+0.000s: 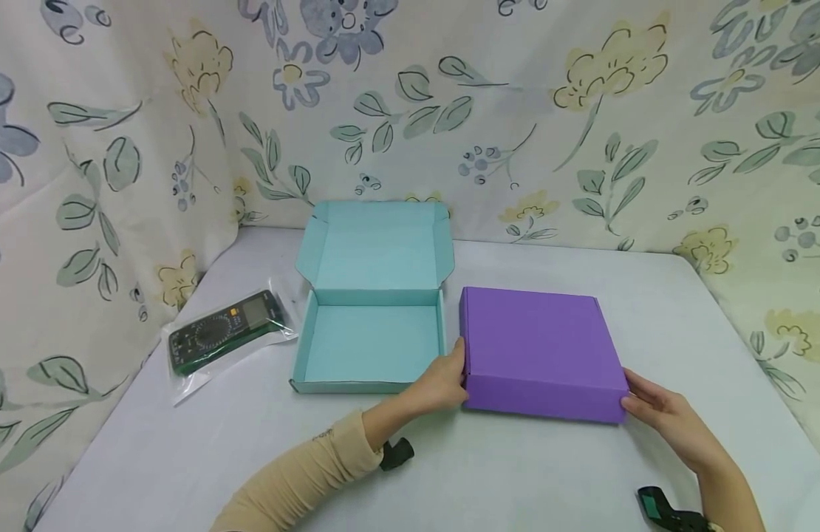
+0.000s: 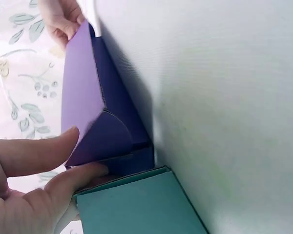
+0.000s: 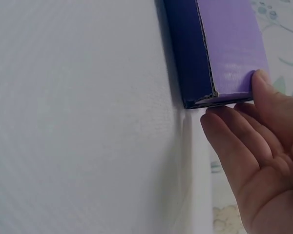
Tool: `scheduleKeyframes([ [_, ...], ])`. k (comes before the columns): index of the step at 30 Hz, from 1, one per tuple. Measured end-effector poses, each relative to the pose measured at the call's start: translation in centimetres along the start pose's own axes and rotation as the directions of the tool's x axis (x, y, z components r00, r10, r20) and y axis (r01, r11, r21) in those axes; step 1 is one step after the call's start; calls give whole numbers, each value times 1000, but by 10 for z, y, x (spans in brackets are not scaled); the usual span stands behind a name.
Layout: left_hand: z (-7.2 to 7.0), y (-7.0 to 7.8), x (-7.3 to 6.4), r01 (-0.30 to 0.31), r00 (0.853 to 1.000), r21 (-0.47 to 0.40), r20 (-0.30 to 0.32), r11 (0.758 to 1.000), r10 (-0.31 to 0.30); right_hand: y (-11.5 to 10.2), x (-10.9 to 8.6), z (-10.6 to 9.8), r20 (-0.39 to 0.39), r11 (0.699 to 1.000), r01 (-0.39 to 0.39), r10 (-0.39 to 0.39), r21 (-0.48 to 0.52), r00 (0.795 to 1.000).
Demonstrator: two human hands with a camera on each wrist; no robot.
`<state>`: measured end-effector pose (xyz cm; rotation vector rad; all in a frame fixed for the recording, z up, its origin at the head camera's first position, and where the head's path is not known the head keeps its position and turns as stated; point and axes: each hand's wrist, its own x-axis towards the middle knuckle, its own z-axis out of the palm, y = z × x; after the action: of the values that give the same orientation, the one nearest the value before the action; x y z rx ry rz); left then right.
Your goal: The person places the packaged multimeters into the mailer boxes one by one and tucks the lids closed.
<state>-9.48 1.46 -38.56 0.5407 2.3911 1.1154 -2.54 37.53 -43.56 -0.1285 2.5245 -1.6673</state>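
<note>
Gripping the purple box (image 1: pixel 539 347) with left hand (image 1: pixel 443 382) and right hand (image 1: pixel 672 419), apparently positioning it. Probably needing level, even handling next.

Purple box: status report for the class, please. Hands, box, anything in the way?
Left grip on left side, right grip on right side. Purple box between them, nothing on top. Open teal box close beside left grip.

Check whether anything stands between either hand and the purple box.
Nothing visible does: the left hand touches the purple box at its left side, the right hand at its right. The open teal box stands close beside the left hand.
</note>
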Motion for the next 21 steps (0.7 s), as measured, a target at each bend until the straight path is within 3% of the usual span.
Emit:
scheduleKeyframes([
  [6,6,0,-1,-39,999,87,-32,995,42,-5,0,-2,-35,994,-52,49,-94,998],
  [12,12,2,3,-57,996,207,-53,977,69,-14,4,-10,28,967,-45,53,-249,998],
  [15,14,5,5,-57,995,260,-60,964,76,-17,10,-15,90,975,-7,27,-222,996],
  [21,17,9,7,-30,998,261,-40,965,41,-17,19,-20,175,995,29,-13,-90,984],
])
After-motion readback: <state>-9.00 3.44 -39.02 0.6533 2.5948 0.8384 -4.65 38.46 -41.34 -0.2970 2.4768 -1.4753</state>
